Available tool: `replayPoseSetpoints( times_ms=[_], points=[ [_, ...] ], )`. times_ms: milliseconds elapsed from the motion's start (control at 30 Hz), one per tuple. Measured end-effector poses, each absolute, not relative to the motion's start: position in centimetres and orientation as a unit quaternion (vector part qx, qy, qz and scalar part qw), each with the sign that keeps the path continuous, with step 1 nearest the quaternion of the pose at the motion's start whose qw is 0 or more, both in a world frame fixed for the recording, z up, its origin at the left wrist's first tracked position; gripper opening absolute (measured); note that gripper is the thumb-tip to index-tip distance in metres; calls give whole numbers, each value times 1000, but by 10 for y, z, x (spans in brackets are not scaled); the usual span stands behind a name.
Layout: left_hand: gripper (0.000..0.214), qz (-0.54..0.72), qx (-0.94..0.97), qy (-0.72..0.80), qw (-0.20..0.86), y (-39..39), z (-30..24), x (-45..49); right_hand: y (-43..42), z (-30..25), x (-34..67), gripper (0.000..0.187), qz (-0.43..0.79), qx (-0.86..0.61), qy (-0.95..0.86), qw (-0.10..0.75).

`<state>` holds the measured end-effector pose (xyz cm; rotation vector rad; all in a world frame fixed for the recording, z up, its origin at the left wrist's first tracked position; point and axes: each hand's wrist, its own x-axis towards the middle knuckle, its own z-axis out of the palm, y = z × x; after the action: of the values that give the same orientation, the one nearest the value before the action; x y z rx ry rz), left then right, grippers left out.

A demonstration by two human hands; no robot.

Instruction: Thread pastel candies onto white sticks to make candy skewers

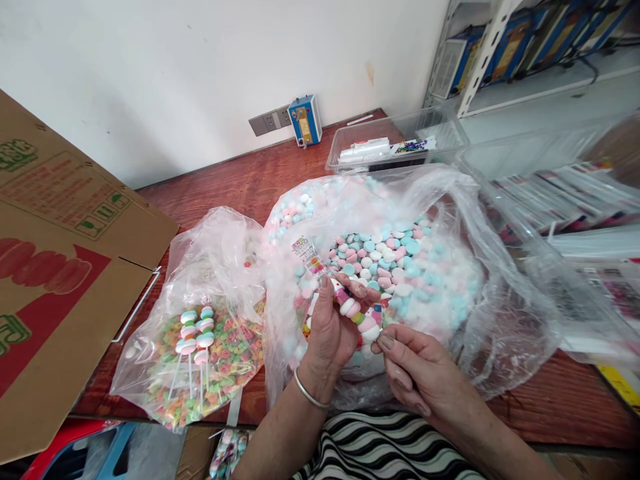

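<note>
My left hand (pixel 331 328), with a metal bangle at the wrist, is closed round a candy skewer (pixel 353 309) of pink, white, green and yellow pieces, which seems to be in a printed clear wrapper. My right hand (pixel 417 363) pinches the near end of it between thumb and forefinger. Both hands are above a large clear plastic bag (pixel 450 200) full of pink, white and blue round candies (pixel 385 257). A printed wrapper (pixel 309 255) sticks up beyond my left fingers. Whether a stick runs through the candy is hidden.
Left, several candy skewers on white sticks (pixel 196 337) lie on a bag of ring candies (pixel 237 343). A cardboard box (pixel 125 267) stands at the far left. Clear plastic bins (pixel 345 137) (pixel 530 220) hold packets. A blue device (pixel 305 121) is against the wall.
</note>
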<state>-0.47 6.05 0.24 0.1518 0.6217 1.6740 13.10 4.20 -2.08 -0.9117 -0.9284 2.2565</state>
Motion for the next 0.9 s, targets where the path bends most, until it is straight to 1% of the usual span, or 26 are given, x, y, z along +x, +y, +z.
replayPoseSetpoints(
  times_ms=[100,233,300,433,600,700,767,800,833,900],
  points=[
    [31,716,47,262,645,60,3,-5,42,-20,131,30,882,-298,-255,260],
    [32,704,33,255,662,59,3,-7,41,-21,132,29,900,-281,-211,259],
    [30,706,54,267,654,59,2,-10,41,-22,131,30,902,-278,-208,258],
    [20,735,83,287,609,62,0,-18,41,-22,129,31,899,-281,-213,260],
    [11,737,72,236,629,61,2,-18,41,-18,129,29,912,-257,-195,256],
    [11,723,64,256,639,59,6,-14,41,-18,129,30,910,-252,-220,243],
    [10,719,51,269,639,60,8,-13,40,-19,130,33,872,-290,-302,251],
    [9,721,44,270,636,60,9,-13,39,-19,130,32,830,-320,-373,264],
    [8,726,35,269,632,61,10,-13,39,-19,132,29,766,-353,-458,280],
    [10,737,16,266,621,64,10,-14,38,-19,135,20,592,-404,-623,314]
  ],
)
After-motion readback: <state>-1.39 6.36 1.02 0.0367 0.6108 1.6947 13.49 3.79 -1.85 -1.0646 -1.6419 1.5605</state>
